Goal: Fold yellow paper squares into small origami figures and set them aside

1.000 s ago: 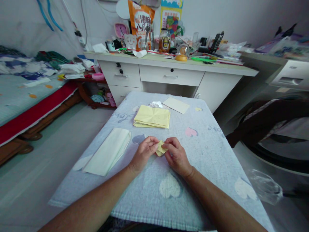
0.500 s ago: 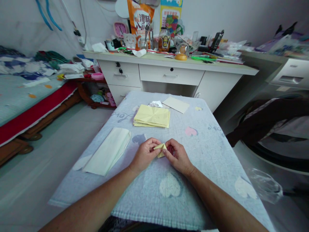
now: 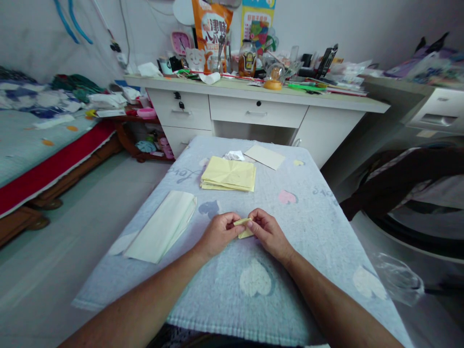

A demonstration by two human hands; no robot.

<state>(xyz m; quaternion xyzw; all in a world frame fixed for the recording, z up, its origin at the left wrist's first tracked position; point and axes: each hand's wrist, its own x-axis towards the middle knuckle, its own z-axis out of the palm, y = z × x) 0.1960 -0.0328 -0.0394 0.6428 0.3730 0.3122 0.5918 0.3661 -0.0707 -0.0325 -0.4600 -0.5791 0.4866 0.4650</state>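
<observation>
Between my two hands is a small piece of folded yellow paper (image 3: 246, 233), held just above the cloth-covered table. My left hand (image 3: 222, 233) pinches its left side with thumb and fingers. On the right edge, my right hand (image 3: 268, 233) grips the same paper, thumb on top. Beyond my hands lies a stack of yellow paper sheets (image 3: 229, 174) with crease lines on the top one. To the left rests a folded pale green-white paper bundle (image 3: 161, 227). My fingers partly hide the folded piece.
A blue patterned cloth (image 3: 304, 290) covers the table. At its far end are a crumpled white paper (image 3: 234, 155) and a beige card (image 3: 265, 157). Behind stands a cluttered white desk (image 3: 253, 113). A bed (image 3: 43, 145) is at left, a front-loading washing machine (image 3: 431, 116) at right.
The folded yellow paper has gone from a pointed, raised shape to a flatter, narrower one. Both hands have shifted slightly, still gripping it.
</observation>
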